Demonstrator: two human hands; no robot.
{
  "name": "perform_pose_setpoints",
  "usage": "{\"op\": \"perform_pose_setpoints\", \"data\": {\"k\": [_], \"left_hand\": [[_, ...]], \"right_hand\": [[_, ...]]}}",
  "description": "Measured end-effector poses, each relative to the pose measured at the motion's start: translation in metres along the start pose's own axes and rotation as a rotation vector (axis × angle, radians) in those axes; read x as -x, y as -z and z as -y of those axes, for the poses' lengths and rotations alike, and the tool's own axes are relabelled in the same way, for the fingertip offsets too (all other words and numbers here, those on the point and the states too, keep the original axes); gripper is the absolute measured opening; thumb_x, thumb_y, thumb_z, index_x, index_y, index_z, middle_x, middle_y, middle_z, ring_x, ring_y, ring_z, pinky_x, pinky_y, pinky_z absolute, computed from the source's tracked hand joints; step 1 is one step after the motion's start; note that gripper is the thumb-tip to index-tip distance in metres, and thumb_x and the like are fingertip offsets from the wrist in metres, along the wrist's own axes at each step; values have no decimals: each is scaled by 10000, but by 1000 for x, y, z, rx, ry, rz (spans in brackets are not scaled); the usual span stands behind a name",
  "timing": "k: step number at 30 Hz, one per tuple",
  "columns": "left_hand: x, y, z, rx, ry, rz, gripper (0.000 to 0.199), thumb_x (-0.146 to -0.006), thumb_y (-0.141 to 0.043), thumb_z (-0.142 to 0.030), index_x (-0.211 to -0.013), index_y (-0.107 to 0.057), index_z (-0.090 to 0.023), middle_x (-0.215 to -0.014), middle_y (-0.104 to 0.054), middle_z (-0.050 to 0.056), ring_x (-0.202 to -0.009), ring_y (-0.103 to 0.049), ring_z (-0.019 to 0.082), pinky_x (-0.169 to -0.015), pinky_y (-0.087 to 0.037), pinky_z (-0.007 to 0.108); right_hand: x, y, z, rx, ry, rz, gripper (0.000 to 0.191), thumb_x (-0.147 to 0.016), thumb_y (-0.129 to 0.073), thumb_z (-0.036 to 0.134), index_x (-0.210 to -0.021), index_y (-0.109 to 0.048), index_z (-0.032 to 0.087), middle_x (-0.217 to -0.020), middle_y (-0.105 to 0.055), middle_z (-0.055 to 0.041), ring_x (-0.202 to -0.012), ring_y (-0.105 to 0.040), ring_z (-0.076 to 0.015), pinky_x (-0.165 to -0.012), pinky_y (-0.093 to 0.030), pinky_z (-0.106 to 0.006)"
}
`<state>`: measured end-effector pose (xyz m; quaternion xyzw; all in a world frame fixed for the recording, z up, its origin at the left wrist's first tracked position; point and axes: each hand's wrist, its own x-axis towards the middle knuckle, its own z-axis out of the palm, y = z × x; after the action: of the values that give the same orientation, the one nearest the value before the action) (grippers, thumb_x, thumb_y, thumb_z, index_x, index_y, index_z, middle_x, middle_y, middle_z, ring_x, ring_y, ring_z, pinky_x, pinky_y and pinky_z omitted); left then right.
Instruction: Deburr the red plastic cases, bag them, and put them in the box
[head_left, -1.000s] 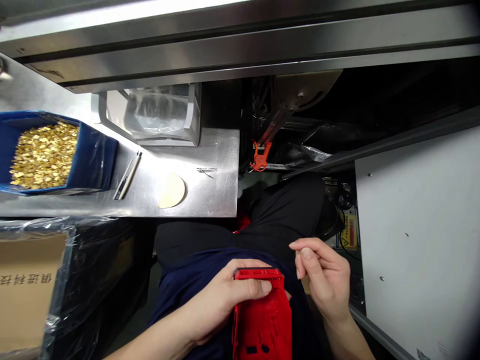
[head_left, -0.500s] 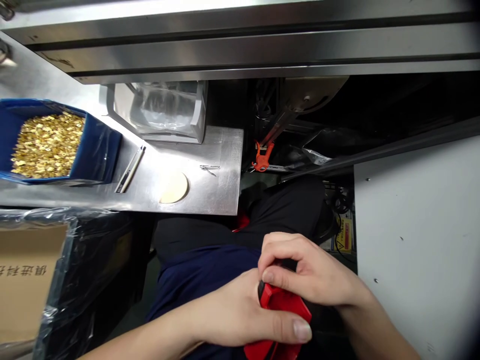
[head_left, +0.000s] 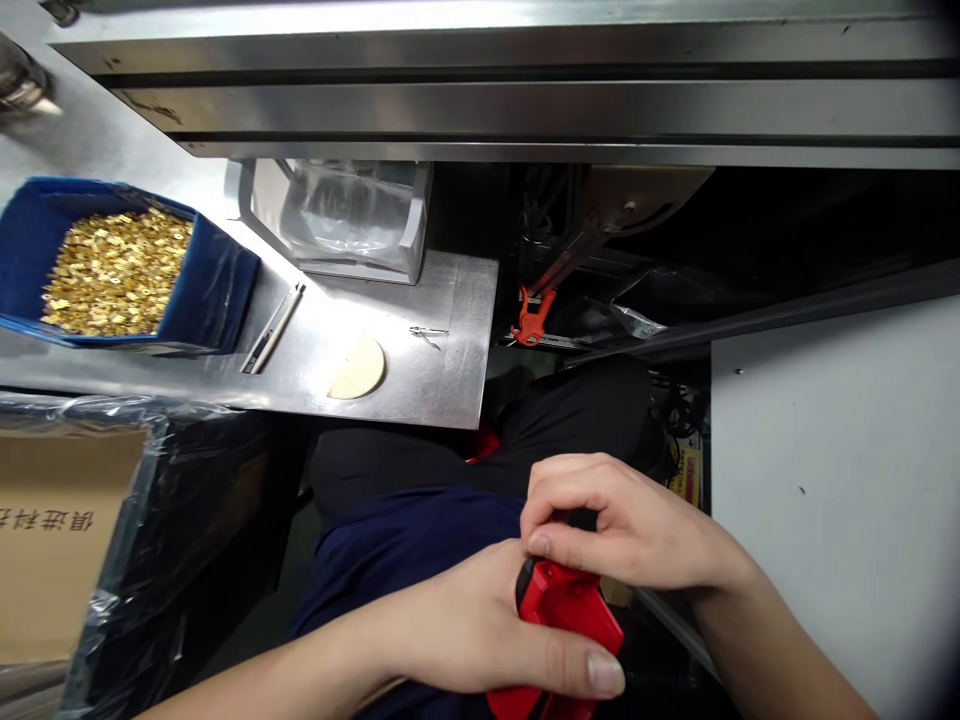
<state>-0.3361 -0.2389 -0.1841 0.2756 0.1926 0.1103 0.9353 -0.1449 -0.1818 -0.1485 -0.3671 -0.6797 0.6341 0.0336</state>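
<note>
Low in the head view, my left hand (head_left: 480,630) wraps round a red and black plastic part (head_left: 574,605), its thumb lying across the hollow red face. The part's far side is hidden behind my palm, and its exact kind does not show. My right hand (head_left: 615,520) is closed at the part's upper end, thumb and curled fingers pressed together near the black edge. What those fingertips pinch is out of sight behind my left hand. Both hands are over my lap.
To the left, a metal bench (head_left: 457,390) carries a blue bin (head_left: 225,290) of small gold pieces, a pen-like tool (head_left: 274,330), a pale round disc (head_left: 360,368), and a grey bin (head_left: 416,230). An orange clamp (head_left: 534,318) hangs beyond. A white panel (head_left: 832,480) stands right.
The view has shifted slightly, so the bench and bins sit a little further right. My right hand has moved slightly at the part's upper end; my left hand keeps its grip.
</note>
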Motion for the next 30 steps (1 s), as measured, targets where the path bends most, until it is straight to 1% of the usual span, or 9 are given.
{"op": "perform_pose_setpoints", "data": {"k": [3, 7, 12, 15, 19, 22, 24, 27, 30], "left_hand": [[0, 0, 2, -13, 12, -2, 372, -811, -812, -490, -908, -692, -153, -745, -559, -5, -686, -506, 154, -672, -481, 273], [-1, 0, 2, -22, 20, -5, 372, -815, -805, -508, -879, -683, -163, -738, -555, -12, -680, -511, 151, -671, -480, 267], [-2, -1, 2, -16, 16, -2, 406, -789, -816, -545, -824, -669, -168, -721, -552, -9, -684, -526, 160, -690, -497, 276], [-1, -1, 1, -17, 12, -18, 395, -796, -810, -537, -802, -654, -174, -714, -537, -14, -670, -511, 155, -686, -492, 275], [0, -1, -1, -36, 33, -21, 344, -836, -783, -480, -804, -621, -178, -716, -496, -26, -661, -461, 141, -663, -454, 264], [0, -2, -2, -50, 28, -12, 302, -861, -760, -435, -830, -618, -170, -733, -498, -23, -677, -444, 139, -673, -444, 268], [-1, -2, -2, -47, 29, -10, 297, -870, -752, -432, -855, -624, -164, -743, -511, -18, -690, -455, 142, -682, -448, 270], [-1, -2, -2, -29, 29, -3, 304, -872, -749, -442, -853, -624, -165, -735, -515, -18, -682, -457, 142, -690, -451, 274], [-1, -3, -4, 6, 32, -2, 321, -840, -782, -446, -846, -607, -177, -749, -524, -19, -677, -464, 141, -691, -451, 278]], "right_hand": [[0, -2, -2, -7, 34, 38, 67, -954, -709, 247, -921, -742, 199, -885, -694, 31, -823, -638, -101, -738, -480, -222], [0, 1, -2, 3, 17, 63, 44, -931, -715, 189, -895, -737, 200, -885, -694, 38, -814, -634, -98, -732, -478, -217], [0, 5, 0, 60, -4, -1, 97, -928, -682, 130, -867, -718, 195, -870, -697, 42, -806, -633, -95, -726, -474, -217], [0, 4, 0, 11, 12, -14, 81, -950, -676, 161, -889, -718, 195, -877, -695, 37, -808, -635, -96, -732, -482, -215], [0, 2, -1, -63, 26, 26, 67, -954, -711, 256, -933, -732, 196, -911, -696, 21, -824, -639, -108, -729, -487, -218], [-1, 1, -2, -80, -9, 67, 91, -945, -723, 281, -916, -726, 194, -907, -688, 13, -810, -630, -120, -705, -477, -225], [-2, 1, -3, -71, -46, 80, 89, -952, -704, 272, -906, -708, 195, -897, -677, 14, -792, -615, -120, -685, -463, -225], [-3, 1, -3, -11, -97, 22, 113, -970, -648, 216, -859, -638, 197, -857, -629, 31, -735, -552, -100, -649, -421, -218], [-3, 0, -4, 14, -74, -28, 209, -1003, -576, 207, -798, -535, 195, -804, -553, 41, -687, -467, -93, -629, -374, -228]]}}
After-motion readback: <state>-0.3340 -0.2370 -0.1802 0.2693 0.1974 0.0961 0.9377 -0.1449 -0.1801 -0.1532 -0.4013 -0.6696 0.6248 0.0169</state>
